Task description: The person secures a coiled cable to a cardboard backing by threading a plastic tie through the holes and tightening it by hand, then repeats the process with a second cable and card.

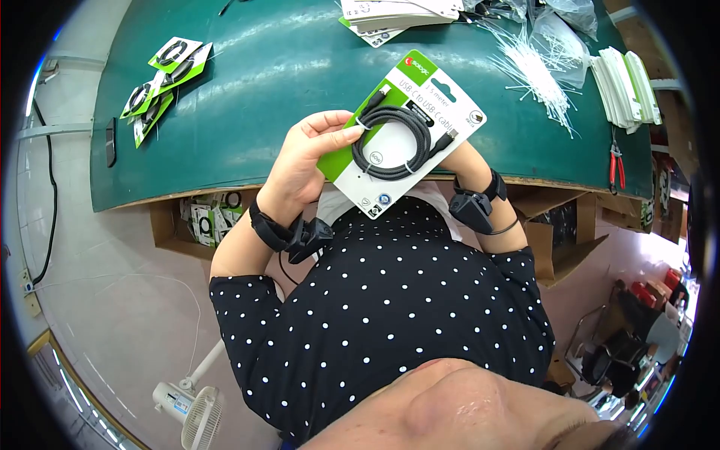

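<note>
On my screen, the green and white cardboard card (420, 90) has a small red badge at its top corner and grey lettering on the white part. The black coiled cable (396, 142) on it is bound with pale ties. Beneath lies a dark green table top (262, 90) with a brown edge.

The black cloth top (397, 300) is dotted all over in white, and the black wrist straps (274, 229) match it. To the left I see small green and white packs (161, 82) with black coils. To the right are white plastic ties (536, 71), red-handled pliers (616, 166) and brown cardboard boxes (559, 240).
</note>
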Action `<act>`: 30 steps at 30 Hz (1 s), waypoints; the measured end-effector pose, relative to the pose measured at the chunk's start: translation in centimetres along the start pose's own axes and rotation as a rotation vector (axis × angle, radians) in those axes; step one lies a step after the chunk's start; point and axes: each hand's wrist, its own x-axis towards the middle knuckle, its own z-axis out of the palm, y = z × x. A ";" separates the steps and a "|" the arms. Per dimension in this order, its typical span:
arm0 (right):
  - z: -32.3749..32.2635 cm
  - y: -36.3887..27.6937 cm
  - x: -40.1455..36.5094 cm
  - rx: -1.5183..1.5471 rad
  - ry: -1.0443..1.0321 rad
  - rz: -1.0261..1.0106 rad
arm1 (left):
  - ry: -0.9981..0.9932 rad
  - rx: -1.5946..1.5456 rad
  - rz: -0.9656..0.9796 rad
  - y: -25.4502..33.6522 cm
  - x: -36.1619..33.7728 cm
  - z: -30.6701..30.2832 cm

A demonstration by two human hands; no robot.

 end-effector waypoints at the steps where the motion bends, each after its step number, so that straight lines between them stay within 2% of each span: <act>1: 0.1 0.5 -0.3 0.002 -0.004 0.000 | -0.019 -0.003 -0.003 0.0 0.0 0.0; 4: 0.6 3.1 -1.5 0.283 0.042 0.075 | -0.057 -0.011 -0.003 0.1 -0.1 -0.1; 5: 0.5 3.1 -1.6 0.283 0.038 0.075 | -0.066 -0.020 -0.010 0.1 -0.3 0.0; 8: 0.2 2.0 -1.9 0.705 0.214 0.557 | -0.089 -0.038 -0.028 0.0 -0.5 0.1; 13: 0.6 -1.1 -0.4 0.699 0.274 0.698 | -0.094 -0.101 -0.024 -0.3 -0.3 -0.3; 16: 1.0 -1.3 0.9 0.043 0.080 0.046 | -0.072 -0.118 0.032 -0.2 -0.3 -0.6; 21: 0.5 -1.5 1.4 0.142 0.062 0.112 | 0.034 -0.039 0.035 0.2 0.2 -1.2; 25: 0.2 -1.1 2.1 0.271 0.156 0.210 | 0.084 -0.088 0.072 -0.3 1.2 -0.9; 28: -0.5 -1.4 3.2 -0.200 0.347 0.111 | 0.135 -0.196 0.160 -0.4 2.1 -0.8; 29: -0.6 -1.7 3.4 -0.199 0.347 0.110 | 0.147 -0.207 0.181 -0.6 2.3 -0.9; 30: -0.5 -2.4 3.5 -0.337 0.376 -0.051 | 0.161 -0.220 0.200 -0.8 2.4 -1.0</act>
